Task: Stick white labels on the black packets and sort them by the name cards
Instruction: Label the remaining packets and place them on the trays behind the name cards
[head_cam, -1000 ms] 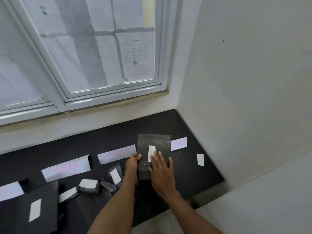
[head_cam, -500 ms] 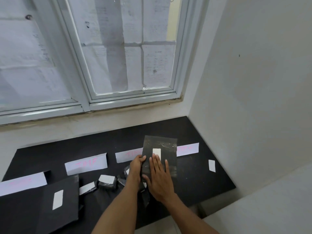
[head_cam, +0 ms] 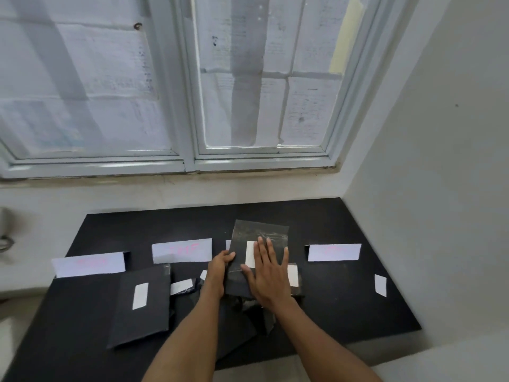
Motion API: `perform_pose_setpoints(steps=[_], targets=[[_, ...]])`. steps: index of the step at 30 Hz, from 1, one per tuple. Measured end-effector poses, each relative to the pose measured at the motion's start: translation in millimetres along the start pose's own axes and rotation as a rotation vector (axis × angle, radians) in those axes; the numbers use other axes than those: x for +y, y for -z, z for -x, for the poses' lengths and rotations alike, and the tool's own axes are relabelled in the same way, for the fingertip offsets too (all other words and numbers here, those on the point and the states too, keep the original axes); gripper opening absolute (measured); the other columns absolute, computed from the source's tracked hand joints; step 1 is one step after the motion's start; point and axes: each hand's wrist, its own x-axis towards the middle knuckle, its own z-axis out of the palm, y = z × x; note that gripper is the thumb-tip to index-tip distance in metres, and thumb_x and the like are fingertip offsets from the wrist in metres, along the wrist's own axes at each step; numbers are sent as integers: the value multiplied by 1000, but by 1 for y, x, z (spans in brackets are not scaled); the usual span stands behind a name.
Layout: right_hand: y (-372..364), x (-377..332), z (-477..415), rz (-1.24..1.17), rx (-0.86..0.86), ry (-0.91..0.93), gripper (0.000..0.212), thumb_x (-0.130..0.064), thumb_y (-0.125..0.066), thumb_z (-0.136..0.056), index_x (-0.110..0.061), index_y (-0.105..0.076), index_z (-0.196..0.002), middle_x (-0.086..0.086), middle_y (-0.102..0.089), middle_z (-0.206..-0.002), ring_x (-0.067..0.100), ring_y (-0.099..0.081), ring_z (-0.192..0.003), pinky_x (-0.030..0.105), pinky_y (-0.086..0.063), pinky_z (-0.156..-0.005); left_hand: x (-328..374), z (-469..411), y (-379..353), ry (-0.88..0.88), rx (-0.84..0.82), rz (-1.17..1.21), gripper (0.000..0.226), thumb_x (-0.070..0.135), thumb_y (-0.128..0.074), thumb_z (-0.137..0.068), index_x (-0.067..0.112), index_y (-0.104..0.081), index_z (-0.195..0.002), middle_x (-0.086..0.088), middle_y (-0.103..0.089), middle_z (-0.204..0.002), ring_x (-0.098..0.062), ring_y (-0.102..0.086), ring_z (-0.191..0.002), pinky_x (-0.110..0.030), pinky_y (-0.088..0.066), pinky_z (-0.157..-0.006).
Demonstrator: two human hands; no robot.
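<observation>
My right hand [head_cam: 268, 274] lies flat, fingers straight and a little spread, pressing on the black packet [head_cam: 259, 234] right alongside its white label [head_cam: 250, 253]. My left hand [head_cam: 220, 267] grips the packet's left edge, thumb on top. The packet rests on a heap of other packets in the middle of the bench [head_cam: 358, 312] and hides most of one name card.

I'd say this label is nearly smoothed down, but the packet is not yet sorted. A big packet [head_cam: 143, 318] with a label lies in front of the left card [head_cam: 88, 264] and the middle card [head_cam: 181, 249]; I cannot tell which it belongs to. A small labelled packet [head_cam: 181, 286] waits in the heap, well short of the right card [head_cam: 334, 252]. A loose label [head_cam: 380, 284] lies off to the right.
</observation>
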Motion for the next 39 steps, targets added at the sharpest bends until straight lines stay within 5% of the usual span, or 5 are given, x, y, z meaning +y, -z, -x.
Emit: perform_pose_setpoints(steps=[14,19,28,34,39], targets=[[-73,-189,54,-78,-328,472,61,-58,-24,-97,-19,-44,-140,-2,-46,-146,17,-42,-136,53,-8,-114,-14,20,239,136,470,144,29,16,-62,-78,-2,-68,-100,-25,-70,-99,-38,-66,-83,-46,-56,-76],[-89,-213,70,-21,-532,617,66,-44,-38,-96,-25,-6,-151,6,-2,-161,27,0,-148,57,2,-117,-27,36,294,197,606,108,24,5,-55,-86,-7,-62,-105,-22,-64,-92,-34,-59,-80,-37,-48,-71],[-112,-220,68,-336,-659,228,67,-1,-44,-92,-28,-20,-149,9,4,-160,30,-25,-142,33,-32,-113,-26,16,292,124,710,-194,24,16,-60,-90,-3,-65,-103,-19,-65,-103,-30,-58,-88,-35,-46,-80],[-114,-167,63,-321,-447,-112,59,-15,-48,-87,-16,-32,-143,10,-32,-147,25,-35,-134,31,-34,-109,-14,5,254,-8,799,-460,40,20,-61,-90,6,-54,-126,-20,-56,-126,-37,-54,-114,-37,-43,-88],[-122,-110,69,-248,-424,-593,63,-32,-54,-83,-9,-31,-137,12,-34,-143,27,-36,-132,35,-40,-102,-28,0,196,-320,833,-817,6,10,-54,-87,9,-60,-88,-12,-60,-93,-30,-57,-84,-33,-43,-67]])
